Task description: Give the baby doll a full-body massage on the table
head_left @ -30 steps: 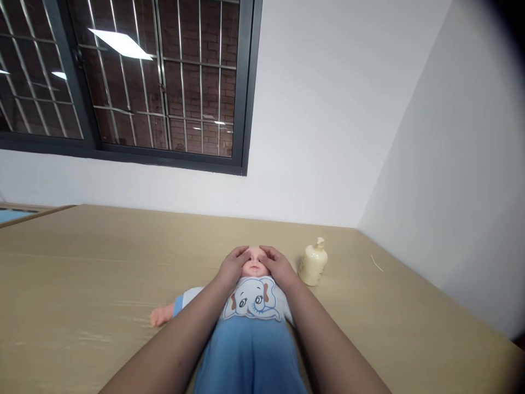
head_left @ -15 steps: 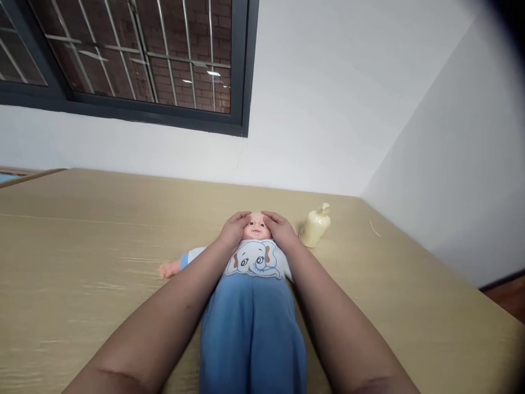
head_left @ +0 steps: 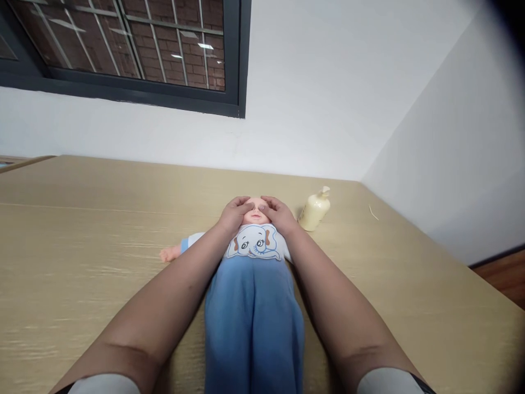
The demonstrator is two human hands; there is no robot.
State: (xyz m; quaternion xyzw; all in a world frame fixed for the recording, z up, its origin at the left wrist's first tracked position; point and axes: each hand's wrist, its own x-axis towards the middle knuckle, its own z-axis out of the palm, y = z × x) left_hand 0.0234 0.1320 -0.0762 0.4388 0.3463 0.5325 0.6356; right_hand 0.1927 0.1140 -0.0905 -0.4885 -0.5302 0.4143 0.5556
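Note:
A baby doll point(head_left: 254, 306) lies on its back on the tan surface, head at the far end. It wears blue trousers and a white top with an elephant face on the chest. My left hand point(head_left: 235, 213) curves round one side of the doll's head, its thumb lying over an eye. On the other side my right hand point(head_left: 279, 214) cups the head in the same way, thumb over the other eye. Between the thumbs the doll's nose and mouth show. One doll arm sticks out beyond my left forearm; the other is mostly hidden by my right forearm.
A cream pump bottle point(head_left: 315, 211) stands just right of my right hand. Farther right lies a thin pale strand point(head_left: 373, 212). A white wall point(head_left: 303, 131) with a dark-framed barred window point(head_left: 233, 98) rises behind the wide tan surface point(head_left: 102, 241).
Both thumbs have moved inward from the sides of the doll's face onto its eyes. The view has tilted down slightly, so my sleeve ends now show.

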